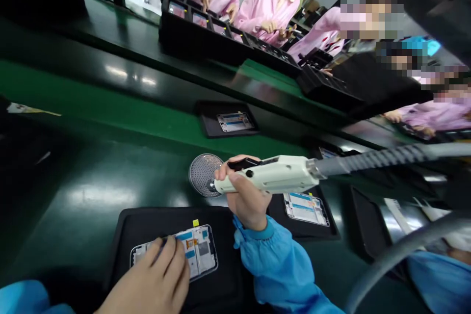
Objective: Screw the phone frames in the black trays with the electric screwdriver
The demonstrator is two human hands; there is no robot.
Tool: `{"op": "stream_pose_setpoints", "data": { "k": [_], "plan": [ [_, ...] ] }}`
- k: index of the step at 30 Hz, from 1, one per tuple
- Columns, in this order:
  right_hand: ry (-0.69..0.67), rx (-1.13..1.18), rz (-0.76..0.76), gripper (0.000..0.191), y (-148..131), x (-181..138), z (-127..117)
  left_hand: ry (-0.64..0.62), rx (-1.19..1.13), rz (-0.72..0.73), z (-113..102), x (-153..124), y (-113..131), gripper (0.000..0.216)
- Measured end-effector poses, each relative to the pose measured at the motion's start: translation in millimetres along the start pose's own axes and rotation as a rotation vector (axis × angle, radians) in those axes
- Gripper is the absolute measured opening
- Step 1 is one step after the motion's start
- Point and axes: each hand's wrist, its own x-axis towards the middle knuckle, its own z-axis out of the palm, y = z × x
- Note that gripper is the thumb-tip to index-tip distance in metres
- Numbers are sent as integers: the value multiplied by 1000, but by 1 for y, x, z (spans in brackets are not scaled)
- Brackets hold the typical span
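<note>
My right hand (246,196) is wrapped round a white electric screwdriver (270,175), held level with its tip pointing left at a round perforated metal dish (201,172). A grey ribbed cable (379,158) runs from the tool's rear off to the right. My left hand (156,279) lies on the left end of an opened phone frame (196,251), fingers stretched flat over it. The frame rests in a black tray (147,228) at the near edge. Both sleeves are light blue.
Another phone frame in a black tray (307,208) lies just right of my right wrist, and one more (235,121) rides the green belt (110,108) beyond. Long black racks (221,39) stand across the belt, where several people in pink coats work.
</note>
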Motion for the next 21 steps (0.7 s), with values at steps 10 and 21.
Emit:
{"op": "stream_pose_setpoints", "data": {
  "k": [10,21],
  "plan": [
    [-36,-34,3,13,16,-1,4,27,-45,-76,8,1,-8,32],
    [-43,-34,-11,12,21,-2,4,-20,-134,33,1,14,-21,33]
  ]
}}
